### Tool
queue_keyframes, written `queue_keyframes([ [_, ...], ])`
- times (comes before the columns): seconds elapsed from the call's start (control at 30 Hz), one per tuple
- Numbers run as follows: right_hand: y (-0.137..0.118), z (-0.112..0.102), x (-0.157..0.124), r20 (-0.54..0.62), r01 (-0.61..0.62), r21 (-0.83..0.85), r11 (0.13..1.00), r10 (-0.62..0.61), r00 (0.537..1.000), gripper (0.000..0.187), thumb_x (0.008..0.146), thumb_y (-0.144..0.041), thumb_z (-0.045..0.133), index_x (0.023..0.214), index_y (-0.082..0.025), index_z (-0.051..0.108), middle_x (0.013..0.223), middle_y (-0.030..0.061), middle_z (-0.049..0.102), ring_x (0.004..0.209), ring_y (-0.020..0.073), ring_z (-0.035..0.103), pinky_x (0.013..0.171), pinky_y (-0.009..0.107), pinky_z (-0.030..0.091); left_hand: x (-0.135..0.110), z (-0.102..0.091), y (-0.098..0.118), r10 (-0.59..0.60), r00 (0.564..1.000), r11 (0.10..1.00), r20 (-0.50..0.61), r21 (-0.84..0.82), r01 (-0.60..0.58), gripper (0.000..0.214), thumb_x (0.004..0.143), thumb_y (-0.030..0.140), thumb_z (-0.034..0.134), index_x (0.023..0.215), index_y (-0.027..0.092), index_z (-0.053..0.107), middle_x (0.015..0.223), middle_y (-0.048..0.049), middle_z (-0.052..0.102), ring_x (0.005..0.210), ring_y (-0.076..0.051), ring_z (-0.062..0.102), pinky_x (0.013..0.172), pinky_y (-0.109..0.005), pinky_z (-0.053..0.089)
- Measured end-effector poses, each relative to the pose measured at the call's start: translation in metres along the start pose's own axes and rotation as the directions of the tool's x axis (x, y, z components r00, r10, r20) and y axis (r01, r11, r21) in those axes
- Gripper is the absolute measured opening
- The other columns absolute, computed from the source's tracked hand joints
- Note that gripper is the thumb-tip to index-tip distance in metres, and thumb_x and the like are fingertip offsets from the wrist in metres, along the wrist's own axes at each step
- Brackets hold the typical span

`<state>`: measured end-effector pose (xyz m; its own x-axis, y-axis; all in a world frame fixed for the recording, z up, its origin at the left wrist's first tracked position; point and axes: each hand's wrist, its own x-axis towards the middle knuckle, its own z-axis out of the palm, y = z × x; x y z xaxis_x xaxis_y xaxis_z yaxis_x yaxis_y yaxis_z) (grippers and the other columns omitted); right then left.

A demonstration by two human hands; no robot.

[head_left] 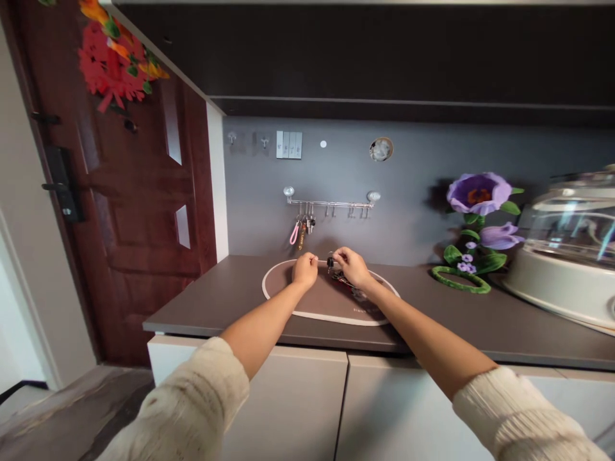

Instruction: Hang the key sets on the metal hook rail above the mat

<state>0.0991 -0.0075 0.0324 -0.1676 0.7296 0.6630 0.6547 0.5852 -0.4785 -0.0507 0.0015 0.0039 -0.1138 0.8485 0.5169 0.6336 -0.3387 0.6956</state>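
Observation:
My right hand point(353, 266) pinches a bunch of keys point(330, 262) by its ring, a little above a brown oval mat point(278, 282) with a pale rim. Below that hand, more keys and red bits point(358, 294) show on the mat, partly covered by my wrist. My left hand point(305, 269) is closed over the mat's left half, its fingertips pressed together and turned toward the keys; anything in them is hidden. Behind both hands, a clear rail with hooks point(331, 204) is fixed to the grey wall. Keys with a pink strap point(295, 233) hang at its left end.
The mat lies on a dark countertop point(202, 301) under a low dark shelf point(365, 57). To the right stand purple crafted flowers point(480, 195) with a green ring base, then a white appliance with a clear dome point(562, 275). A brown door point(139, 211) is at left.

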Motion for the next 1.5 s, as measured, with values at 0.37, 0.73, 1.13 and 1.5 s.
queue_keyframes([
  [0.37, -0.022, -0.004, 0.073, -0.132, -0.135, -0.053, 0.989, 0.127, 0.983, 0.015, 0.077, -0.023, 0.047, 0.077, -0.016, 0.060, 0.076, 0.0040, 0.064, 0.069, 0.0125, 0.055, 0.067, 0.023, 0.039, 0.002, 0.007, -0.003, -0.025, 0.999, 0.999, 0.036, -0.031, 0.026, 0.020, 0.082, 0.025, 0.041, 0.074, 0.017, 0.058, 0.079, -0.0048, 0.065, 0.072, -0.012, 0.058, 0.066, -0.021, 0.039],
  [0.73, -0.011, 0.010, 0.119, -0.267, -0.313, 0.037, 0.949, 0.311, 0.912, 0.023, 0.076, -0.020, 0.045, 0.076, -0.012, 0.067, 0.077, 0.0093, 0.067, 0.075, 0.0155, 0.060, 0.068, 0.022, 0.042, 0.002, 0.010, -0.005, -0.025, 0.996, 1.000, 0.081, -0.001, 0.025, 0.021, 0.081, 0.028, 0.042, 0.073, 0.018, 0.058, 0.080, -0.0044, 0.066, 0.073, -0.013, 0.058, 0.065, -0.022, 0.039],
  [1.13, 0.008, 0.026, 0.138, -0.355, -0.397, 0.197, 0.897, 0.442, 0.823, 0.017, 0.072, -0.024, 0.054, 0.072, -0.013, 0.068, 0.070, 0.0103, 0.067, 0.070, 0.0169, 0.062, 0.066, 0.023, 0.045, 0.000, 0.007, -0.001, -0.048, 0.994, 0.999, 0.099, 0.009, 0.048, 0.021, 0.082, 0.028, 0.042, 0.077, 0.018, 0.060, 0.083, -0.0050, 0.067, 0.076, -0.013, 0.060, 0.068, -0.022, 0.042],
  [1.5, 0.015, 0.030, 0.139, -0.310, -0.329, 0.282, 0.901, 0.410, 0.858, 0.014, 0.071, -0.019, 0.055, 0.069, -0.012, 0.067, 0.061, 0.0091, 0.065, 0.065, 0.0160, 0.063, 0.064, 0.024, 0.047, 0.000, 0.005, 0.001, -0.047, 0.994, 0.999, 0.102, 0.019, 0.045, 0.021, 0.082, 0.026, 0.042, 0.075, 0.018, 0.060, 0.083, -0.0053, 0.067, 0.076, -0.014, 0.060, 0.069, -0.023, 0.042],
])
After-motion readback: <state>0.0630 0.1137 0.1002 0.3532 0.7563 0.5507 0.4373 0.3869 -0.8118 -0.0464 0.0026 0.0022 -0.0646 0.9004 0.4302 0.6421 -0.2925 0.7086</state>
